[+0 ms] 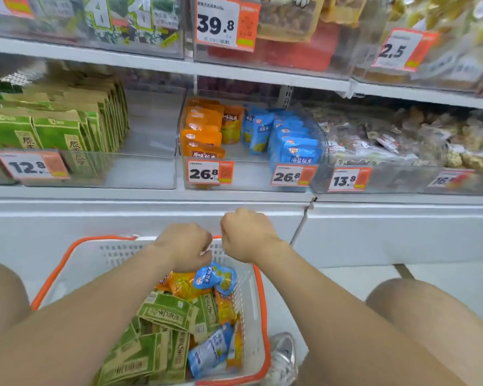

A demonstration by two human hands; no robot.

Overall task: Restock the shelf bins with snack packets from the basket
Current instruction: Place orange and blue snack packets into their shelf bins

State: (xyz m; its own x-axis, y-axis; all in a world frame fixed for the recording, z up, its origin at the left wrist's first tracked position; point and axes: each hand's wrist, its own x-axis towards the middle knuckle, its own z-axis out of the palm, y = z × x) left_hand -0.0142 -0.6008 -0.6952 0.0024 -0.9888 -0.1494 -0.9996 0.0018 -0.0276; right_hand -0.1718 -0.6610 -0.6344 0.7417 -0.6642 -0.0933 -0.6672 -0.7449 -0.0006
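White shop shelving fills the background, its clear bins [248, 174] carrying price tags. Below it, the person's two forearms reach forward over a white basket [76, 263] with an orange rim. The left hand [186, 246] curls downward, seemingly pinching a blue packet [215, 278] at the basket's far end. The right hand [246, 235] is fisted just beside it; whether it holds anything cannot be told. Green, orange and blue snack packets [162, 330] crowd the basket, and the middle bin shows bare floor between its orange and blue rows.

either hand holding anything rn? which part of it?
Left hand pinches a blue snack packet by its top edge, above the basket. Right hand is fisted; no item visible in it.
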